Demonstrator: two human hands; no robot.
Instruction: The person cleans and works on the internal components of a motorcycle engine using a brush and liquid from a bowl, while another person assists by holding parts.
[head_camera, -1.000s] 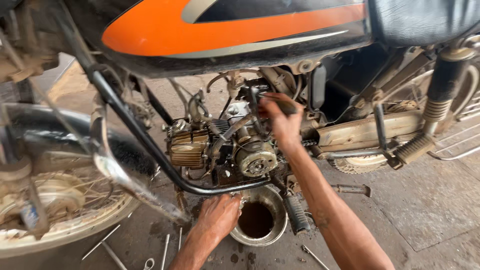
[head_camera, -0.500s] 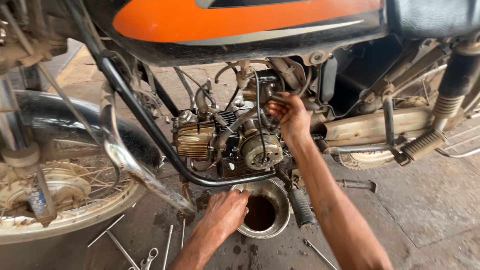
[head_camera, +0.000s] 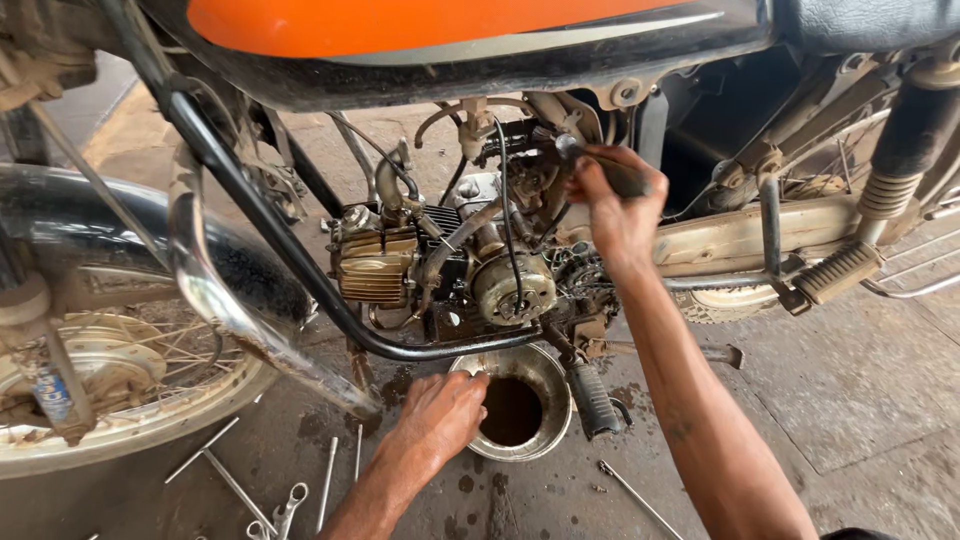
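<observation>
Steel-grey, the round metal pan (head_camera: 545, 385) is sitting on the stained floor (head_camera: 850, 400) under the motorcycle engine (head_camera: 480, 270), its near rim being gripped by the left hand (head_camera: 440, 415) with fingers curled over it. Higher up, a dark tool handle (head_camera: 610, 170) is being clamped in the closed fingers of the right hand (head_camera: 620, 215), just behind the engine. Reach is being crowded by the black frame tube (head_camera: 300, 260) and footpeg (head_camera: 592, 398), while loose wrenches (head_camera: 285, 505) are lying near the front wheel (head_camera: 110, 390).

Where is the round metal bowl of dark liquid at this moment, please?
In the head view, the round metal bowl sits on the floor low centre, under the motorcycle engine, with the left hand on its near rim.
</observation>
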